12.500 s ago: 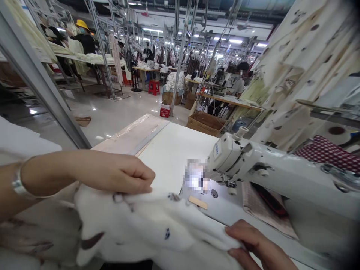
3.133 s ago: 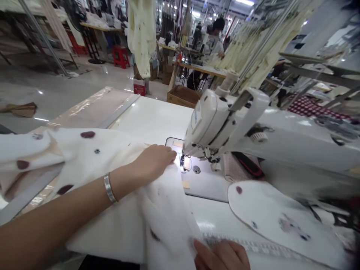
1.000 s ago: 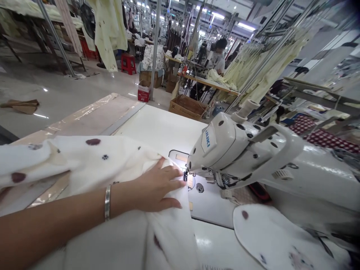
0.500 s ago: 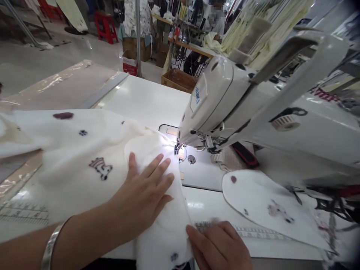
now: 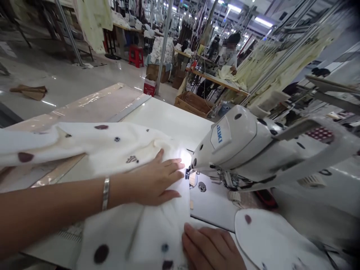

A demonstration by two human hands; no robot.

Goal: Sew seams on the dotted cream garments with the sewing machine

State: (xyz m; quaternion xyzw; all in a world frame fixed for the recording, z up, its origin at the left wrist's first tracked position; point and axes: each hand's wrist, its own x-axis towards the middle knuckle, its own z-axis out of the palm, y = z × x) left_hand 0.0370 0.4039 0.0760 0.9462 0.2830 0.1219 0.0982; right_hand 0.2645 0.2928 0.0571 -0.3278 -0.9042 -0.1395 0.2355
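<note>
My left hand (image 5: 157, 182) lies flat with spread fingers on white printed fabric (image 5: 120, 228), its fingertips close to the presser foot (image 5: 187, 173). The fabric carries dark spots and small animal prints, and its right edge runs under the foot of the white sewing machine (image 5: 236, 146). My right hand (image 5: 212, 245) is closed at that same edge, nearer to me, with thumb and forefinger on the cloth. A bright lamp lights the needle area. A rounded cut piece (image 5: 270, 232) of the same print rests to the right.
The white table (image 5: 171, 112) has a clear-covered extension (image 5: 92, 101) at the left. Behind the table stand a cardboard box (image 5: 194, 104) and a red stool (image 5: 136, 56). Another person (image 5: 229, 56) sits at a workbench at the back, beside hanging pale yellow garments (image 5: 284, 71).
The camera view has tilted up and shifted. My left hand has moved nearer the presser foot, and the fabric has bunched and fed further along. My right hand remains at the edge.
</note>
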